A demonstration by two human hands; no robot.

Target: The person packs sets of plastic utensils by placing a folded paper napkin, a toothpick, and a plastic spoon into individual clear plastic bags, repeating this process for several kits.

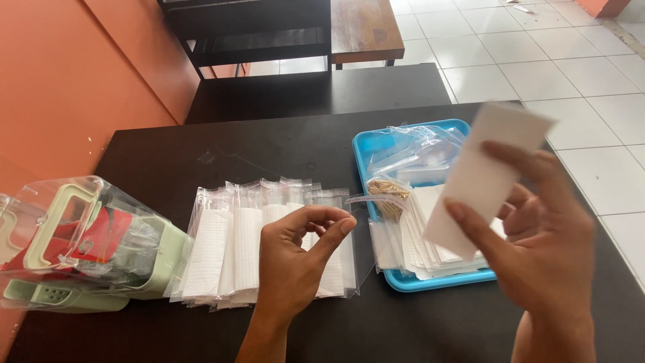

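Above one blue tray (376, 144), right hand (537, 242) fingers grip one white napkin (487, 171); left hand (295, 259) pinches one clear sleeve (366, 199).

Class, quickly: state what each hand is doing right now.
Left hand: fingers pinched shut on a clear plastic sleeve.
Right hand: shut on a folded white napkin, held above the blue tray.
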